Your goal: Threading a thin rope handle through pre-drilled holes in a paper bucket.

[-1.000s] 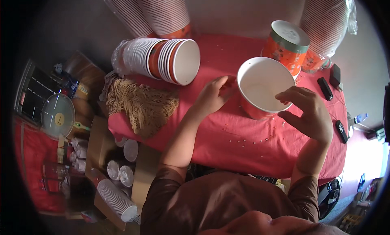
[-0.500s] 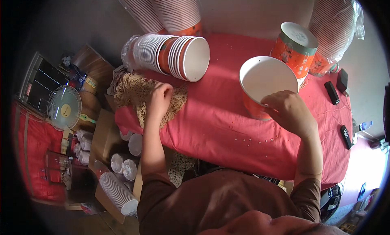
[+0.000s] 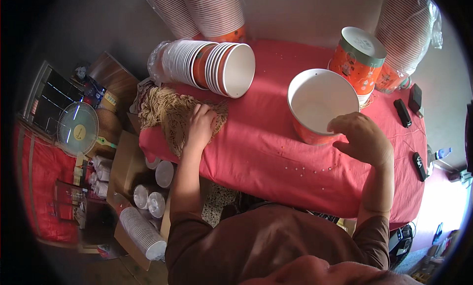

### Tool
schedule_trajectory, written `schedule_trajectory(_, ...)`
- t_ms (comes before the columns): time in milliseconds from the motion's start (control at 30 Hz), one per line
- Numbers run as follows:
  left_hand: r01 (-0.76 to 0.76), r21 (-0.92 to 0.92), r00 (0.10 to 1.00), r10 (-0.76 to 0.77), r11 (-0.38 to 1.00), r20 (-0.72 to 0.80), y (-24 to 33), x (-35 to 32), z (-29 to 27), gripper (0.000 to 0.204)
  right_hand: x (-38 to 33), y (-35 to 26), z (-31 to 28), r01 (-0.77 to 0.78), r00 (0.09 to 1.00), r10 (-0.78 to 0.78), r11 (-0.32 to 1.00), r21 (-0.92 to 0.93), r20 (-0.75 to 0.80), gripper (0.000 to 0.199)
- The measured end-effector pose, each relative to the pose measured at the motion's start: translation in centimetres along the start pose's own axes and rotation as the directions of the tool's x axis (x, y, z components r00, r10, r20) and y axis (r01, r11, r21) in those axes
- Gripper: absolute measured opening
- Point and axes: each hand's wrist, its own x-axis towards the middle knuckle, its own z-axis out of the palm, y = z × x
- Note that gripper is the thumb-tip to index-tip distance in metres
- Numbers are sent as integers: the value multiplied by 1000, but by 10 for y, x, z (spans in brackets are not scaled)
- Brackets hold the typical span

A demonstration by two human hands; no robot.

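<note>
A white paper bucket with an orange outside [image 3: 320, 105] stands open on the red tablecloth [image 3: 266, 152]. My right hand [image 3: 362, 137] grips its near rim. My left hand [image 3: 201, 125] rests on a heap of tan string [image 3: 170, 112] at the table's left end, fingers curled into it. A lying stack of nested paper buckets [image 3: 207, 68] points its open mouth to the right, just behind the string.
A lidded orange bucket [image 3: 357, 61] stands right of the open one. Tall bucket stacks [image 3: 207, 11] rise at the back; a wrapped stack [image 3: 409, 33] at the right. Black devices [image 3: 404, 112] lie at the table's right edge. A small fan [image 3: 78, 129], boxes and cups [image 3: 143, 231] crowd the floor left.
My left hand left the bucket's rim and swung left onto the string heap. My right hand moved from beside the bucket onto its near rim.
</note>
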Motion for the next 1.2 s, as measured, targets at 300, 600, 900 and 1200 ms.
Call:
schedule_trajectory(300,-55,-238,988,19,970,-153,28,5,-5,11,11,4,19,37,999,-36,999,29,-27,8)
schedule_trajectory(600,-213,-778,976,99,591,-192,174,8,-31,15,31,-6,43,191,943,-199,980,-56,-267,13)
schedule_trajectory(900,-197,-646,960,10,738,-280,193,15,-3,20,27,-6,30,176,968,-173,984,1,-185,26)
schedule_trajectory(1200,-191,-614,951,-11,766,-309,203,19,-4,19,24,-8,23,176,948,-155,983,52,-278,15)
